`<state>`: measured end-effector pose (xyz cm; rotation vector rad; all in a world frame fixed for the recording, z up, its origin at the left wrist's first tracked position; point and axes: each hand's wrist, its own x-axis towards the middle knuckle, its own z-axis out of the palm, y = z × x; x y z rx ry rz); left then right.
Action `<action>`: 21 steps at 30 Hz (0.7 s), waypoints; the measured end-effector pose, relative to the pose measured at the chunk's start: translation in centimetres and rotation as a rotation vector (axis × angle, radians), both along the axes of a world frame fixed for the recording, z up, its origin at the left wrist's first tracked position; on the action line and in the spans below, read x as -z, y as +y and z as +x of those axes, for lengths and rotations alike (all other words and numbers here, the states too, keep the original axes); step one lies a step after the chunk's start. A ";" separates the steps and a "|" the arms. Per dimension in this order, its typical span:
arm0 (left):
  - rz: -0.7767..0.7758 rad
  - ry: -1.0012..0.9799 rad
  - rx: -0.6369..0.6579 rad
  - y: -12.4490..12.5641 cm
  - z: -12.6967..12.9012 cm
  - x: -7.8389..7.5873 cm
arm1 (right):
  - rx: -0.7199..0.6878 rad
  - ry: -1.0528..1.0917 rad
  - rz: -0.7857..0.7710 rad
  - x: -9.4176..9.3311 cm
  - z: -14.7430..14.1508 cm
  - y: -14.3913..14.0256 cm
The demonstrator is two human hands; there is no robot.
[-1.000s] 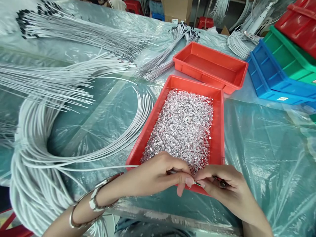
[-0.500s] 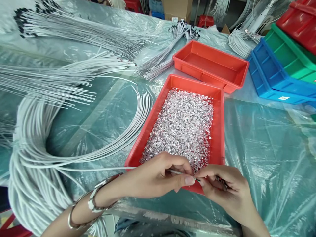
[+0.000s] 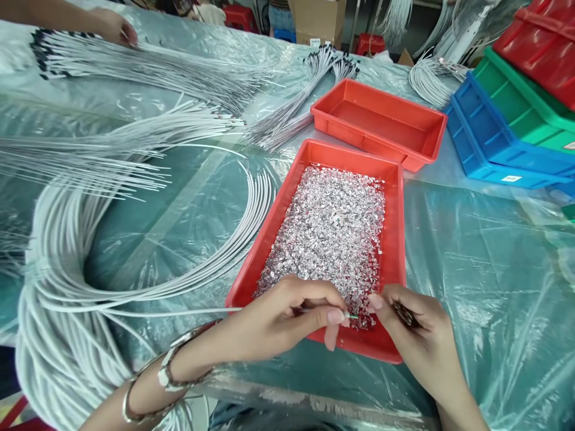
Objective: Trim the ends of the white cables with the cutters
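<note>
My left hand (image 3: 287, 317) is closed, its thumb and fingers pinching a white cable (image 3: 171, 312) close to its end. A thin green wire tip sticks out past the fingertips, over the near end of the red tray (image 3: 399, 239). That tray holds a heap of small shiny metal pieces (image 3: 327, 221). Just right of the wire tip, apart from it, is my right hand (image 3: 417, 335), thumb and forefinger pressed together. Whatever is between those fingertips is too small to make out. A dark, shiny object (image 3: 405, 313) shows within the curled right fingers; its kind is unclear.
A large coil of white cables (image 3: 49, 311) lies to the left, beside cable bundles (image 3: 148, 66) with black ends. Another person's hand (image 3: 114, 27) touches the far bundle. A second red tray (image 3: 381, 120) stands behind the first. Blue, green and red bins (image 3: 507, 126) are stacked at right.
My right hand has moved slightly away from the cable end, leaving the green wire tip exposed. Another person's hand has come in at the upper left, over the black-ended bundle.
</note>
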<state>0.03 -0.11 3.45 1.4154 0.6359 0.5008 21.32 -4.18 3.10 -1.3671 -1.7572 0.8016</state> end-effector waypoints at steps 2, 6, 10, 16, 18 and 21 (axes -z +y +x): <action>-0.097 -0.063 -0.019 -0.1 -0.1 0.1 | 0.047 -0.021 0.028 0.2 0.0 0.1; -0.231 -0.167 -0.019 -0.1 -0.4 0.3 | 0.076 -0.032 0.027 0.7 0.2 0.1; -0.266 -0.222 -0.008 0.2 -0.1 0.5 | 0.078 -0.043 0.025 1.0 0.3 0.3; -0.140 -0.202 -0.207 -0.7 -0.6 -0.5 | 0.135 -0.062 0.061 1.8 0.8 1.0; -0.022 -0.117 -0.607 -2.1 -3.4 -1.2 | 0.180 -0.065 0.071 2.1 1.1 1.2; 0.189 0.200 -1.406 -6.0 -10.0 -1.9 | 0.206 -0.035 0.091 2.7 1.6 1.3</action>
